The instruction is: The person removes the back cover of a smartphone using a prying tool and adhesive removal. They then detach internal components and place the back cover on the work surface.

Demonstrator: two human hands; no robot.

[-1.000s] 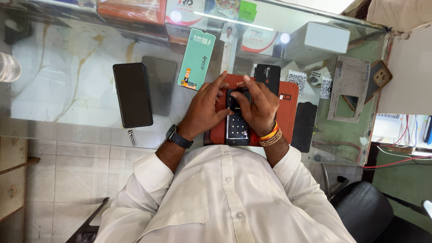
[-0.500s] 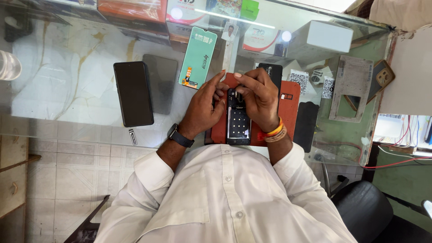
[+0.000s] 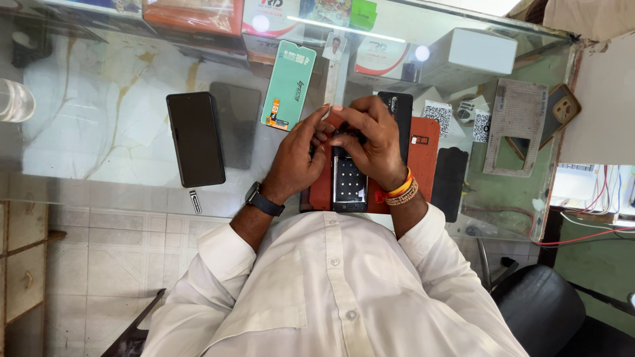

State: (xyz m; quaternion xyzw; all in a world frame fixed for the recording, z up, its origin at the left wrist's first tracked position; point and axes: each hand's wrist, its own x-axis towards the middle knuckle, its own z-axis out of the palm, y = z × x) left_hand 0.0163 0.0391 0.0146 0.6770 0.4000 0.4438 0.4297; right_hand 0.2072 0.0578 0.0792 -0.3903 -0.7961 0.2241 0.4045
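We see both hands bent over a small dark opened phone body with rows of pale dots [image 3: 348,182], which lies on a rust-red rectangular work mat [image 3: 423,155] on the clear glass counter top [image 3: 99,119]. The left hand [image 3: 297,155] has its fingers curled together against the upper left edge of the phone body, and the right hand [image 3: 374,142] is cupped over its top end, fingertips pressed down on it. We cannot tell whether either hand pinches a small part. Well to the left of the left hand lies a black flat smartphone [image 3: 195,139], and just beyond that hand's fingertips a mint-green flat screen-protector packet [image 3: 289,84]. Right of the right hand rests a black oblong glass panel [image 3: 450,182].
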